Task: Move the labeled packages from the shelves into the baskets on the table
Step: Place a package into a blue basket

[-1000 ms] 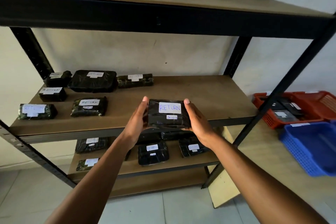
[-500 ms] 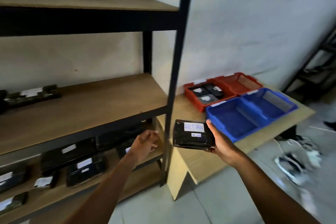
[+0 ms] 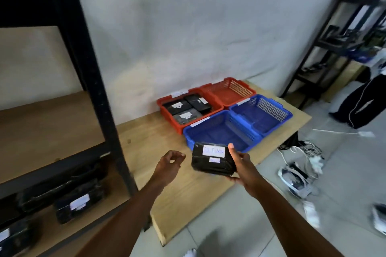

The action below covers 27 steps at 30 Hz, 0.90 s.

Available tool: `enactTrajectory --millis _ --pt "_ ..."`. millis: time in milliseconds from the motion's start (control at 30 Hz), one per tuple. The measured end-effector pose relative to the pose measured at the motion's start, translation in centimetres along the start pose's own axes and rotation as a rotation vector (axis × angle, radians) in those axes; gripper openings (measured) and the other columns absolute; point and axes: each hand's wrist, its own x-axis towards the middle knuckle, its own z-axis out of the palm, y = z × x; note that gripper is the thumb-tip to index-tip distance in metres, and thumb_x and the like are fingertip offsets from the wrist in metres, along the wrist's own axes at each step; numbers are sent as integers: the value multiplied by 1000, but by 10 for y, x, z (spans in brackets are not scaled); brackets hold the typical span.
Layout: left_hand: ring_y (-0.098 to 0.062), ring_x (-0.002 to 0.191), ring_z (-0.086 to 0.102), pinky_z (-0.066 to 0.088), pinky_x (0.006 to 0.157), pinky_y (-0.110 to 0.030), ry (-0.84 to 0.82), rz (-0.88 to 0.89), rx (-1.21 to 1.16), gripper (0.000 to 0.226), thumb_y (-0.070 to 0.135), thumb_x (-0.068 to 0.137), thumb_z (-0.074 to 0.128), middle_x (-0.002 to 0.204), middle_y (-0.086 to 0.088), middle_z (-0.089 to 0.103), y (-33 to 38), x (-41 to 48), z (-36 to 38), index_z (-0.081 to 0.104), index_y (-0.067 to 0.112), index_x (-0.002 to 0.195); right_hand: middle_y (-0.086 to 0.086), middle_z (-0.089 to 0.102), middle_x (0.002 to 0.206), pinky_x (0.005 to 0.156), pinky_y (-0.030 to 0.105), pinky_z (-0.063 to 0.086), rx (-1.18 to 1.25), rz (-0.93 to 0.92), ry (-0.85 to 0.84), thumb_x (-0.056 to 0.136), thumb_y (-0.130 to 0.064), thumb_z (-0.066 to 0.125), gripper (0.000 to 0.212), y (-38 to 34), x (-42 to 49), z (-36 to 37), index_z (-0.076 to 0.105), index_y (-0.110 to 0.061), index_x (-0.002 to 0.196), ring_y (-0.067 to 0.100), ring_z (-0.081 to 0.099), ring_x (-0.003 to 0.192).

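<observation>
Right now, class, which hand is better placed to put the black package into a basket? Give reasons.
Right. The right hand grips the labelled black package just short of the near blue basket; the left hand hangs empty, fingers loosely curled, farther from it.

Count by kind
Red baskets [image 3: 229,89]: 2. Blue baskets [image 3: 208,131]: 2. Labeled black packages [image 3: 179,106]: 3 in a basket, 1 held; shelved ones too blurred to count.

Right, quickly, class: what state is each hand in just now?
Left hand: open, fingers loosely curled, holding nothing.
Right hand: holding the black package.
</observation>
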Motion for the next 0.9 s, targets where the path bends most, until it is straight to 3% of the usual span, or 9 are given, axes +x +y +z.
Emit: enactTrajectory --millis 267,333,433,533,600,633,700,767,900 --pt "-35 105 61 45 88 -40 164 -128 -41 15 30 98 59 102 -9 60 1 129 76 48 22 91 8 73 110 81 48 62 -171 7 -89 75 -76 65 79 -18 126 -35 56 -13 123 20 75 96" --pt "-38 114 57 39 88 -35 166 -156 -7 19 30 101 53 112 -17 57 5 146 87 49 13 109 9 72 113 77 44 63 -170 26 -92 74 -77 66 82 -22 159 -38 56 -12 124 20 75 96" --pt "-39 131 46 37 102 -38 220 -207 24 49 32 104 44 143 -24 46 4 165 98 36 1 142 11 71 115 72 39 63 -169 66 -84 83 -68 64 70 -24 207 -31 55 -12 123 21 73 97" --pt "-41 137 42 36 108 -42 260 -229 20 55 35 106 37 151 -24 41 -6 179 109 28 4 150 10 70 113 85 45 61 -281 58 -76 89 -64 59 57 -16 247 -21 54 -15 117 21 71 97" --pt "-43 130 48 41 101 -43 279 -251 21 53 41 106 31 144 -24 49 -15 188 117 34 6 146 7 69 110 92 48 57 -389 39 -84 88 -67 56 56 -12 272 -12 55 -16 112 22 68 99" --pt "-44 124 52 42 94 -42 285 -260 21 51 42 106 28 139 -23 54 -17 189 120 37 8 143 6 68 108 89 43 56 -434 28 -97 90 -66 54 56 -8 284 -7 55 -14 111 21 66 98" --pt "-44 118 56 41 86 -39 296 -281 9 47 42 107 26 131 -22 59 -18 189 128 41 11 137 5 64 102 71 22 49 -504 -7 -132 98 -57 49 52 -7 298 3 55 -7 110 19 60 93" --pt "-44 115 57 42 84 -40 330 -285 0 43 40 107 27 127 -24 61 -17 191 137 44 11 133 7 61 97 58 22 37 -537 -60 -172 101 -53 46 50 -4 315 16 55 -4 102 22 59 91" --pt "-46 97 62 34 67 -36 468 -259 28 33 30 108 31 106 -28 67 -16 195 148 48 4 119 11 70 98 72 26 43 -565 -146 -211 88 -74 42 77 21 354 33 63 -1 98 28 66 95"
